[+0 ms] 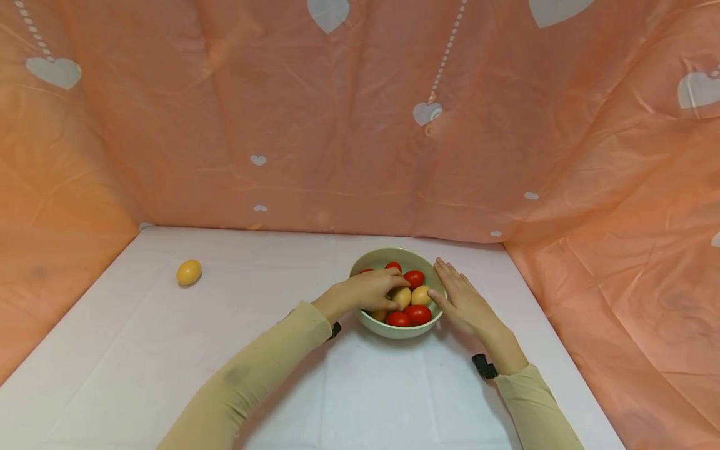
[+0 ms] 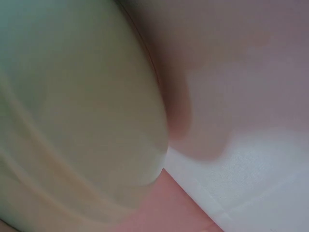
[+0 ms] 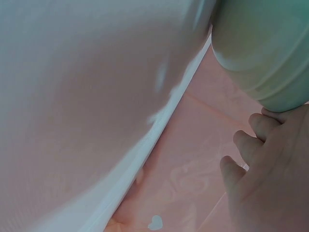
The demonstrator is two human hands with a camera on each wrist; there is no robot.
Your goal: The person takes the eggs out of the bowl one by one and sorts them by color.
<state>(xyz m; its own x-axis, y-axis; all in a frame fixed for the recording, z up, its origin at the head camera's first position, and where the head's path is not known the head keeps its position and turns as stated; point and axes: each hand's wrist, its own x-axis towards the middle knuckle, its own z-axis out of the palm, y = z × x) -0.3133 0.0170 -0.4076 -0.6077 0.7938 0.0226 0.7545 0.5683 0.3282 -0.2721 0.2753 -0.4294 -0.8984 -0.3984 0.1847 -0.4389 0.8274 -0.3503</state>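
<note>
A pale green bowl (image 1: 396, 333) holds several red and yellow egg-shaped pieces, with a red one (image 1: 418, 314) near its front right side. My left hand (image 1: 371, 291) reaches over the bowl's left rim, its fingers and thumb curled round a yellow egg-shaped piece (image 1: 402, 298). Just right of that piece lies another yellow one (image 1: 420, 295). With fingers extended, my right hand (image 1: 465, 303) rests against the bowl's right side, thumb over the rim. In the right wrist view, the fingers of this hand meet the bowl's outer wall (image 3: 270, 53). The left wrist view shows mostly the bowl's outside (image 2: 87, 106), without the hand.
One more yellow egg-shaped piece (image 1: 189, 272) lies alone at the table's far left. White cloth covers the table (image 1: 270, 262). Orange-pink sheets with pale hearts hang as a back wall (image 1: 337, 156) and along both sides.
</note>
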